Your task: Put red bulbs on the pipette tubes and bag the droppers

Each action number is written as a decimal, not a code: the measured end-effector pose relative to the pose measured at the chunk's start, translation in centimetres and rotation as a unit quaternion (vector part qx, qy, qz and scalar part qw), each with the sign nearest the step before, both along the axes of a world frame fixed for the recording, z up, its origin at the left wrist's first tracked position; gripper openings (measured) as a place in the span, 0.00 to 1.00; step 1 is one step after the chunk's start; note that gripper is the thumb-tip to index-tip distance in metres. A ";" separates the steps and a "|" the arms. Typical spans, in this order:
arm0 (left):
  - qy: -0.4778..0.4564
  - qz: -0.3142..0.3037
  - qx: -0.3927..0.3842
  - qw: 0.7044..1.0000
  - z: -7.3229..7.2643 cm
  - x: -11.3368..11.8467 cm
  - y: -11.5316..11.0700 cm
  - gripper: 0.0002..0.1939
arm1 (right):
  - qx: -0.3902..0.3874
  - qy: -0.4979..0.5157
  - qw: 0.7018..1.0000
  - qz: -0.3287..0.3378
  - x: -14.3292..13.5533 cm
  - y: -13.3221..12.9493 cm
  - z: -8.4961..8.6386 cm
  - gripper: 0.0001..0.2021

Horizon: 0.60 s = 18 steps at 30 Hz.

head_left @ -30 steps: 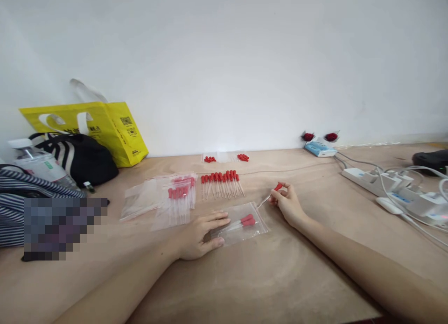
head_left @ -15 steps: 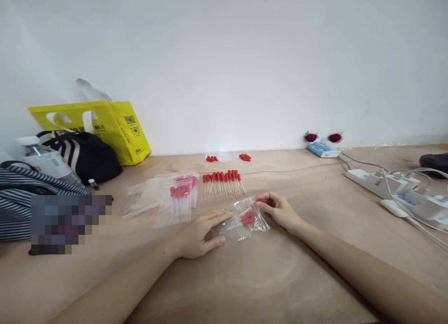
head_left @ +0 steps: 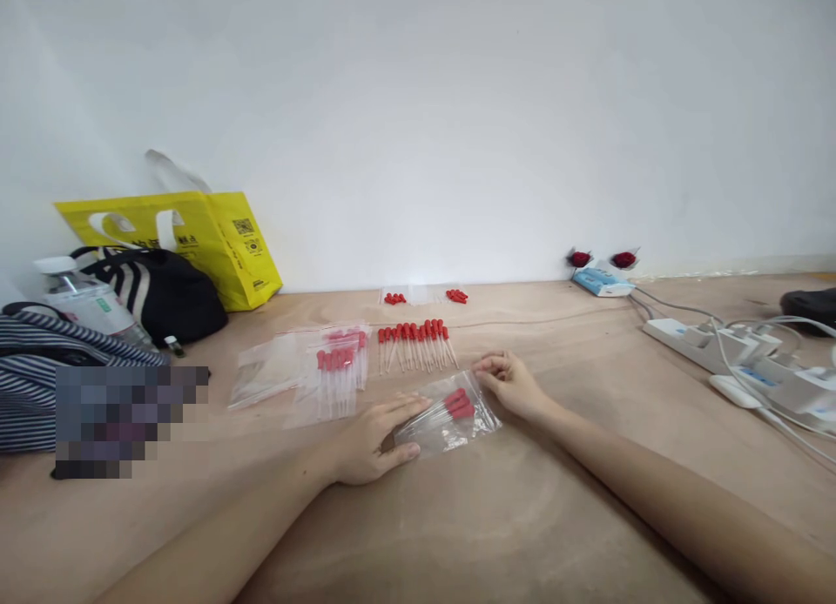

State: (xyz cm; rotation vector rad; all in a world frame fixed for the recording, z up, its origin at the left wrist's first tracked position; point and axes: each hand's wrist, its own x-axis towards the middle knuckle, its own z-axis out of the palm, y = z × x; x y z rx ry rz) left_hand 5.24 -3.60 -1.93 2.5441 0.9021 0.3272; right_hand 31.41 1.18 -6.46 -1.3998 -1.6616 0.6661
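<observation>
A clear zip-lock bag [head_left: 487,419] lies on the table before me, with several red-bulbed glass droppers [head_left: 461,404] inside. My left hand [head_left: 375,439] rests over the bag's left end, its fingers stretched along the upper edge and the thumb apart at the lower edge. At the bag's upper right corner, the fingertips of my right hand [head_left: 509,382] are pinched together on its edge. Just beyond the bag, a row of loose droppers [head_left: 418,343] lies side by side, red bulbs facing away. Filled dropper bags [head_left: 336,373] overlap to the left.
Flat clear bags [head_left: 265,373] lie farther left. By the wall is another bag [head_left: 421,293] with red bulbs at both ends. A yellow tote [head_left: 241,256], black bag [head_left: 173,295] and bottle [head_left: 97,304] stand left. Power strips [head_left: 738,347] with cables and a blue pack [head_left: 602,280] are right.
The red bulb that was at my right fingertips is now inside the bag with the others. My right hand has shifted slightly up and left; the left hand stays put.
</observation>
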 end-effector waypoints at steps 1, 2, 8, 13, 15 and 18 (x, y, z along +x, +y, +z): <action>0.000 -0.002 -0.002 1.000 0.0 0.0 0.1 0.26 | -0.016 -0.002 0.999 -0.036 0.0 0.8 0.2 0.08; 0.001 -0.003 -0.004 1.000 -0.1 0.0 0.1 0.25 | -0.031 -0.009 0.998 -0.062 -0.1 1.7 0.5 0.08; 0.006 -0.006 -0.011 1.000 -0.1 -0.1 0.2 0.25 | -0.059 -0.060 0.992 -0.093 -2.7 6.4 2.0 0.12; -0.005 -0.010 -0.019 1.000 -0.2 -0.2 0.3 0.25 | -0.095 -0.110 0.983 -0.110 -4.7 8.5 2.4 0.14; 0.001 -0.010 -0.019 1.000 -0.3 -0.3 0.3 0.25 | -0.110 -0.128 0.979 -0.113 -4.9 8.9 2.5 0.14; 0.004 -0.012 -0.013 1.000 -0.2 -0.3 0.2 0.25 | -0.114 -0.147 0.977 -0.107 -4.5 8.8 2.9 0.12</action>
